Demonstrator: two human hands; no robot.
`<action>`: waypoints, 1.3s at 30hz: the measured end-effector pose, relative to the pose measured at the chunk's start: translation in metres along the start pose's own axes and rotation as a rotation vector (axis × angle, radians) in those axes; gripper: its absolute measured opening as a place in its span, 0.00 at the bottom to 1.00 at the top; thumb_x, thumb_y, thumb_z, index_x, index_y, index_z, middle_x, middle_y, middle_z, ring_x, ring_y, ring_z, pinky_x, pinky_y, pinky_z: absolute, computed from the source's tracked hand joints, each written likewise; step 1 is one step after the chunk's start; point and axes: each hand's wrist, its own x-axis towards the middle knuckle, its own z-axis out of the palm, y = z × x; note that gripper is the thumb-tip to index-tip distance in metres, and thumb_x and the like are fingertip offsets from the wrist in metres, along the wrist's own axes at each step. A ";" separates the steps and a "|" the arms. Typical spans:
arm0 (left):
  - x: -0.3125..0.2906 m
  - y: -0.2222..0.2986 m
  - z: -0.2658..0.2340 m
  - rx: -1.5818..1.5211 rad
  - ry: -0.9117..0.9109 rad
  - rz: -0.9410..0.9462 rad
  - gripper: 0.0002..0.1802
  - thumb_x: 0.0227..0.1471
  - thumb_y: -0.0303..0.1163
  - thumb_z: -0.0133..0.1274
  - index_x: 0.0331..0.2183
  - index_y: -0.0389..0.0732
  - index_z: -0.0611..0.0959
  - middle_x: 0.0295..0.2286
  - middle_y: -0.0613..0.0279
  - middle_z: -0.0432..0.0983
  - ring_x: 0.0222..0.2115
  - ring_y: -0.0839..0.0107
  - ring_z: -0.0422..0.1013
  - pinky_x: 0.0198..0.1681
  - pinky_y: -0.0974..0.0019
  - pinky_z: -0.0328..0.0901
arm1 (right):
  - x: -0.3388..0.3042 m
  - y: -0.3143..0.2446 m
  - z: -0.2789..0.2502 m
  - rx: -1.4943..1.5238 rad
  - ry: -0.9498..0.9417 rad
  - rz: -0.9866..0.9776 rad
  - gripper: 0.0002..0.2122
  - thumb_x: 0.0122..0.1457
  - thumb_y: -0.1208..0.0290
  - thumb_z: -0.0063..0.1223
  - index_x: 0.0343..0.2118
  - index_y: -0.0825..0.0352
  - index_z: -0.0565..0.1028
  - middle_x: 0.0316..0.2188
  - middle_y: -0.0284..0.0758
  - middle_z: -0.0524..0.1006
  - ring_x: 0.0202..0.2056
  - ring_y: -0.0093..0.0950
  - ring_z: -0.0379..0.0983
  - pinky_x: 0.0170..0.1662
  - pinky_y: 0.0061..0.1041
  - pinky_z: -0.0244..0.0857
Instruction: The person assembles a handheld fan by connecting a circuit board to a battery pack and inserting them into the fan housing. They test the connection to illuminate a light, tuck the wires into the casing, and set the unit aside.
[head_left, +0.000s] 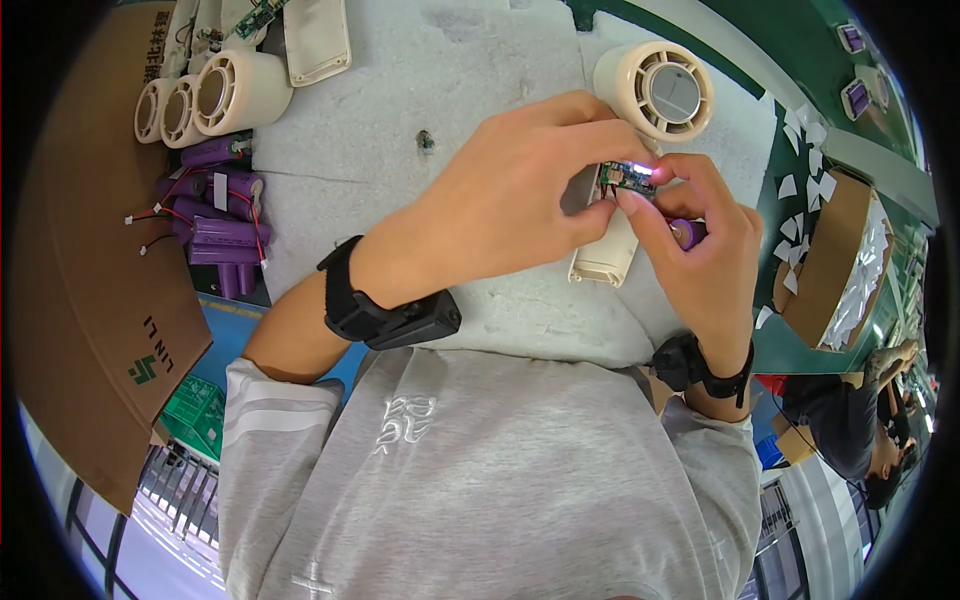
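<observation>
The board (627,178), a small green circuit with a bright pinkish-white glow at its right end, is held up between the two hands, which are close together; the left hand (530,185) reaches it from the left, index finger along its far edge and thumb by its near left corner, pinching it; the right hand (712,225) comes from the right of the board, thumb at its near edge and index fingertip at its right end, pinching it too; a purple cell (688,234) shows under the right hand, just right of and nearer the body than the board, and whether the other fingers grip it I cannot tell; the pale shell (602,262) lies just on the near side of the board, partly hidden by the hands; the fan head (655,92), round and cream, is just beyond the board; the foam (390,100) spreads white beneath the board and far to its left; well left of the board lie a heap of cells (228,232), purple with red and black leads, and, farther out, three more fan heads (232,93); well right of the board are white scraps (789,187) and a box (835,245) with silvery wrapping
</observation>
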 end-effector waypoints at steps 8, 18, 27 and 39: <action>-0.001 0.006 0.010 -0.033 0.076 -0.104 0.19 0.37 0.15 0.52 0.36 0.41 0.79 0.35 0.58 0.72 0.30 0.63 0.72 0.30 0.68 0.67 | 0.002 0.014 -0.006 -0.159 0.062 -0.384 0.16 0.42 0.71 0.67 0.33 0.66 0.72 0.28 0.35 0.75 0.31 0.33 0.72 0.34 0.29 0.65; -0.002 0.011 0.009 -0.043 0.018 -0.071 0.19 0.40 0.16 0.50 0.37 0.42 0.76 0.38 0.52 0.69 0.29 0.55 0.72 0.30 0.61 0.68 | -0.029 0.030 -0.021 -0.265 0.192 -0.478 0.13 0.42 0.79 0.64 0.32 0.71 0.75 0.39 0.40 0.77 0.41 0.41 0.72 0.43 0.35 0.66; -0.001 0.014 0.006 -0.042 0.004 -0.102 0.18 0.39 0.16 0.50 0.37 0.38 0.77 0.36 0.60 0.70 0.25 0.70 0.69 0.28 0.71 0.65 | -0.032 0.030 -0.027 -0.244 0.217 -0.508 0.06 0.44 0.82 0.62 0.27 0.72 0.77 0.38 0.39 0.78 0.37 0.35 0.75 0.38 0.28 0.70; 0.001 0.002 -0.003 -0.257 -0.123 -0.203 0.19 0.41 0.17 0.48 0.39 0.40 0.79 0.35 0.61 0.70 0.26 0.72 0.69 0.32 0.71 0.65 | -0.030 0.022 -0.032 -0.317 0.146 -0.522 0.05 0.42 0.82 0.61 0.24 0.72 0.76 0.36 0.40 0.78 0.35 0.35 0.75 0.36 0.26 0.70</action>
